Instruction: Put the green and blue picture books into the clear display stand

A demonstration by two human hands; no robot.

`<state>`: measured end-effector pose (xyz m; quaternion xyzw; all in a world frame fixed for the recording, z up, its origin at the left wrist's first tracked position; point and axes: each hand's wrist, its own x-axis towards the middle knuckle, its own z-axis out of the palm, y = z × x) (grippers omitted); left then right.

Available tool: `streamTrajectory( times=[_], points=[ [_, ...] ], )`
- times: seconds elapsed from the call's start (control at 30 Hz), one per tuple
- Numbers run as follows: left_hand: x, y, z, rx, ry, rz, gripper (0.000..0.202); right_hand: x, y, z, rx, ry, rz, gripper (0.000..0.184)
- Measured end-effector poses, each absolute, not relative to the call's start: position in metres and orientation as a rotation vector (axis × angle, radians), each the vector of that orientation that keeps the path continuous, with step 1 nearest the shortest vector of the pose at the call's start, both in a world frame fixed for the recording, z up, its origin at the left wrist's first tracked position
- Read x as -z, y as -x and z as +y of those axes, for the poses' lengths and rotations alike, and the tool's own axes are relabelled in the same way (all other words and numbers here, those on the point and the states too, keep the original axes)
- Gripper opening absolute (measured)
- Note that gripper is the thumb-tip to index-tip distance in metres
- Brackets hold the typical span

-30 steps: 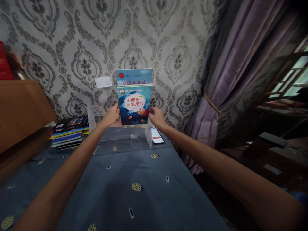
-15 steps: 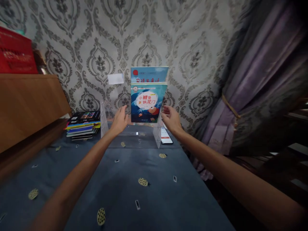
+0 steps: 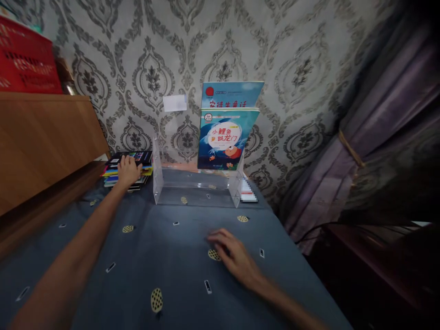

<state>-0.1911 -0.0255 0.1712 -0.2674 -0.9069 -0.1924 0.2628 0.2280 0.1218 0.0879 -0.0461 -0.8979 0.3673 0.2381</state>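
Note:
My left hand point(image 3: 128, 171) reaches over a pile of books point(image 3: 145, 170) at the left. Its fingers are bent and a little apart over the black top book; whether they touch it I cannot tell. My right hand point(image 3: 235, 257) hangs over the dark blue tablecloth point(image 3: 185, 261), holding nothing, with its fingers loosely curled and apart. A clear acrylic rack point(image 3: 157, 178) stands further back. At its right side two picture books stand upright, one behind the other: a dark blue one with a fish on its cover point(image 3: 222, 158) and a lighter blue one point(image 3: 237, 89).
A phone point(image 3: 248, 190) lies behind the rack's right side. At the left stands a wooden cabinet point(image 3: 44, 142) with a red box point(image 3: 27, 59) on top. A white label point(image 3: 174, 103) shows before the patterned wall. Purple curtains point(image 3: 323, 183) hang at the right.
My left hand has gone from beside the upright books to the pile at the left. My right hand has drawn back from the books toward me. The view has shifted slightly left.

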Motion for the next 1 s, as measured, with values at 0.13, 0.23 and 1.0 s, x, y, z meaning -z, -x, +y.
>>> streamTrajectory(
  times=[0.13,0.23,1.0],
  points=[
    [-0.178,0.207,-0.006,0.275,0.916,-2.584,0.065,-0.074,-0.218,0.101,-1.113,0.099,-2.461,0.028],
    [-0.181,0.205,-0.001,0.153,1.006,-2.656,0.065,-0.067,-0.213,0.102,-1.168,0.149,-2.395,0.026],
    [-0.180,0.153,-0.107,-0.213,1.080,-2.398,0.038,-0.066,-0.207,0.111,-1.347,0.279,-2.351,0.026]
  ],
)
